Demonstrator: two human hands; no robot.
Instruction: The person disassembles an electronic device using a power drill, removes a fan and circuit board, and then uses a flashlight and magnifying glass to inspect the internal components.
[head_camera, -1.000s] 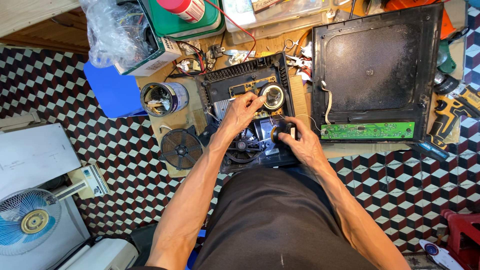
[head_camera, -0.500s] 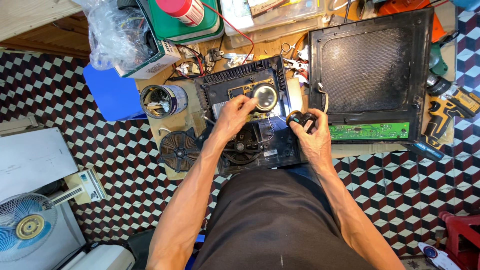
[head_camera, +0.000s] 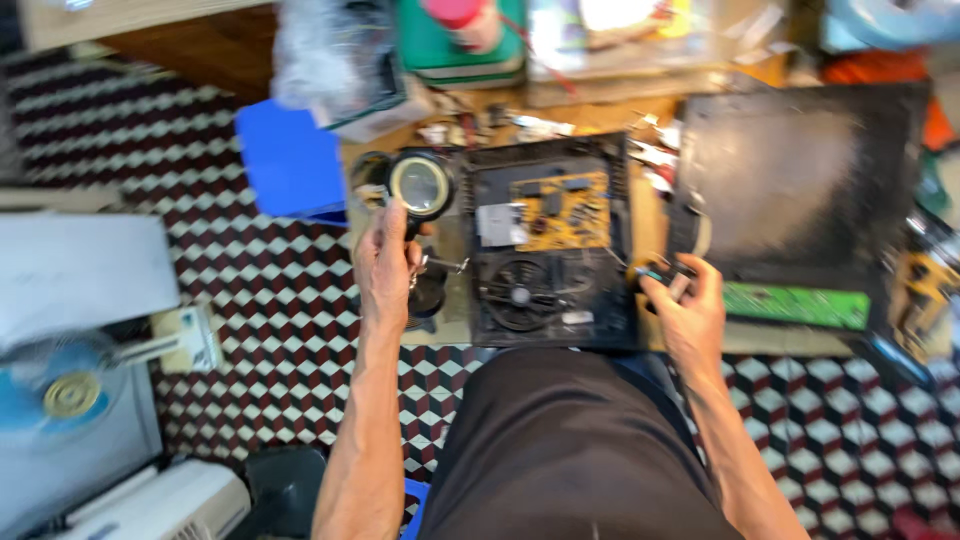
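Note:
The view is blurred. My left hand (head_camera: 385, 265) reaches to the left of an open black appliance case (head_camera: 550, 245) and grips a round, black-rimmed disc with a pale centre (head_camera: 421, 184). Inside the case a yellow circuit board (head_camera: 565, 210) and a black fan (head_camera: 520, 295) lie uncovered. At the case's right edge my right hand (head_camera: 688, 310) is closed on a small dark part (head_camera: 655, 272). A black round piece (head_camera: 430, 295) lies half hidden behind my left hand.
A large black cover panel (head_camera: 800, 180) with a green circuit strip (head_camera: 795, 305) lies to the right. A blue box (head_camera: 290, 160), a plastic bag and a green container (head_camera: 460, 45) crowd the far side. A fan (head_camera: 60, 390) stands on the tiled floor at left.
My left hand has moved left off the case with the round disc, baring the yellow board and the fan. My right hand has shifted right. The camera has swung.

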